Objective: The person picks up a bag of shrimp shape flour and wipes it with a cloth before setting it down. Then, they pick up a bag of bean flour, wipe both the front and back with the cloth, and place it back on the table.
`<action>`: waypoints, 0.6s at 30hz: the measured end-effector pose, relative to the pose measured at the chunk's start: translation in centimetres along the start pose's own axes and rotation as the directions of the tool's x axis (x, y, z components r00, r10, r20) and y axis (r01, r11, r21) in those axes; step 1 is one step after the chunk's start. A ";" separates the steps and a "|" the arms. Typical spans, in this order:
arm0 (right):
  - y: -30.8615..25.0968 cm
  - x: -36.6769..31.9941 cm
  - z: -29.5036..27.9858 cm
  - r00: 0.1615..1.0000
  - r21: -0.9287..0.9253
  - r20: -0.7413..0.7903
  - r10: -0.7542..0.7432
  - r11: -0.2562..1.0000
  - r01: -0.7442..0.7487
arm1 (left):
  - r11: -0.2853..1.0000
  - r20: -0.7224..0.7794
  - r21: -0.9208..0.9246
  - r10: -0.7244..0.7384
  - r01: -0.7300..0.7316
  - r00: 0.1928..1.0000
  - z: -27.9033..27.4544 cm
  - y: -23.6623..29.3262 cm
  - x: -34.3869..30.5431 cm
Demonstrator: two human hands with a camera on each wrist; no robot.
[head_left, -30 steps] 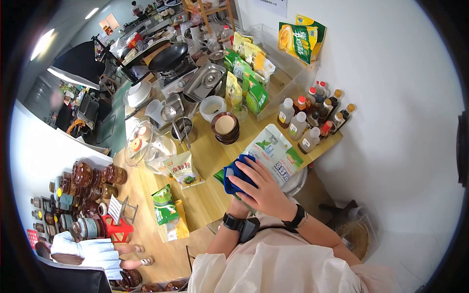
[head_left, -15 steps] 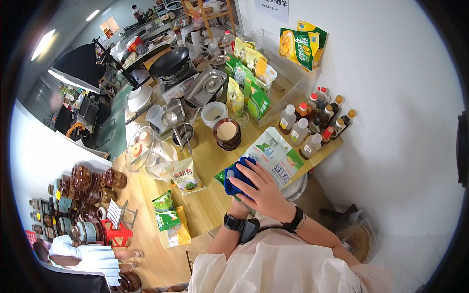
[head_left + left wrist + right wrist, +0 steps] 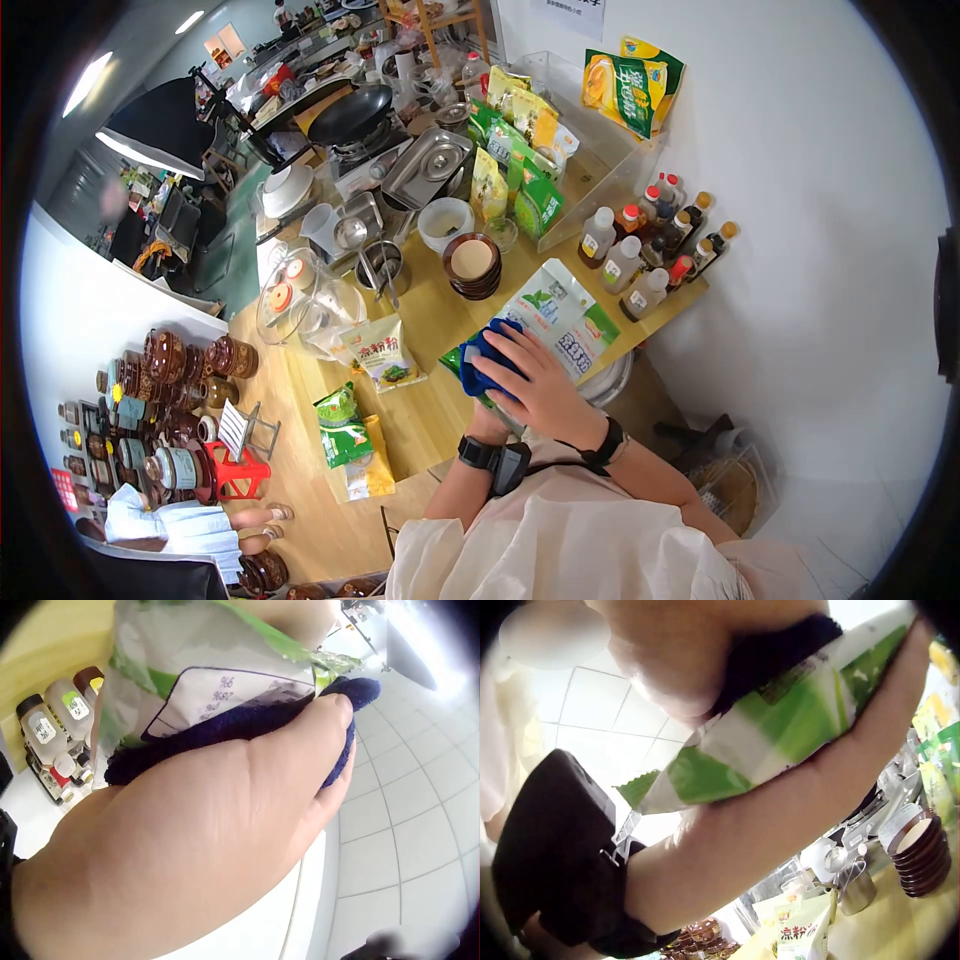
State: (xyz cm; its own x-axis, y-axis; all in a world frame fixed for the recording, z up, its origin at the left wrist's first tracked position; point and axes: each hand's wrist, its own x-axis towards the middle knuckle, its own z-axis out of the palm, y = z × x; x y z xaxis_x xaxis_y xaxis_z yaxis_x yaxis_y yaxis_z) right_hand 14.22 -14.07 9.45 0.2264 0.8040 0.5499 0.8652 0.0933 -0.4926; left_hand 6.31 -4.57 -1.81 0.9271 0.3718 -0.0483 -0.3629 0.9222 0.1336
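Observation:
A white and green printed food packet is held up, tilted, in front of the body at the table's near edge. Over its lower part, my right hand holds a folded dark blue cloth against it. The left wrist view has the right thumb lying along the cloth, at the packet's edge. My left hand comes from underneath and supports the packet from behind. Its fingers are hidden. Seen from the right wrist, the packet lies along the left hand and forearm.
On the wooden table lie a white powder packet and a green packet. Brown bowls stand stacked behind. Several sauce bottles line the right edge, near a clear bin of packets. Pots stand left.
The view shifts slightly, and the table's things move a little to the right in it. Both hands keep their places on the packet and the cloth.

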 end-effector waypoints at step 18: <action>5.5 -0.4 -3.6 0.876 0.146 -0.279 0.393 0.919 -0.366 | 0.977 0.197 -0.114 -0.154 0.179 0.968 0.9 1.0 -1.3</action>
State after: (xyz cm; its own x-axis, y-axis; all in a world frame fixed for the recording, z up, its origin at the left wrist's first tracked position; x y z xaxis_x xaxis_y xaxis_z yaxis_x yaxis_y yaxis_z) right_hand 20.50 -15.94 8.94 0.6635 0.5773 0.4760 0.6470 -0.1230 -0.7525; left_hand 4.87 -4.23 -0.73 0.9721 0.1970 0.1274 -0.1997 0.9798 0.0092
